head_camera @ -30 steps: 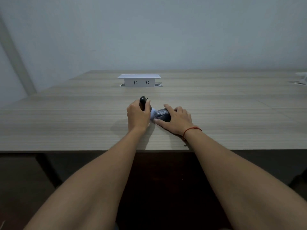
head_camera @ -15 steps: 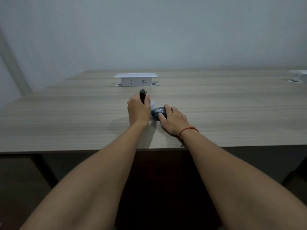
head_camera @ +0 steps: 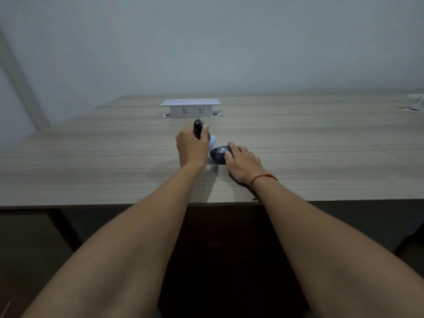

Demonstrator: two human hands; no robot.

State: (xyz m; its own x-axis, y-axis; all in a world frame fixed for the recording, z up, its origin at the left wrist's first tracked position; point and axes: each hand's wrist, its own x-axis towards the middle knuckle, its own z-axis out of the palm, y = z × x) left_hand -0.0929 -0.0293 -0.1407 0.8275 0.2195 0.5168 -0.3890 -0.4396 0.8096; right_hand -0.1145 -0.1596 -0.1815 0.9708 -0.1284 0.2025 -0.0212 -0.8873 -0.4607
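In front of the white socket box (head_camera: 190,108), on the wooden desk (head_camera: 91,157), the left hand (head_camera: 191,146) is curled tight round a slim dark object (head_camera: 197,125) held upright, its rounded top standing above the knuckles. Just right of that hand a small white piece (head_camera: 213,141) shows; what it is cannot be told. Further right, still in front of the box, a dark mouse (head_camera: 218,154) lies on the desk. The right hand (head_camera: 244,164), with a red string (head_camera: 263,177) at its wrist, holds the mouse with fingers curved over its right side.
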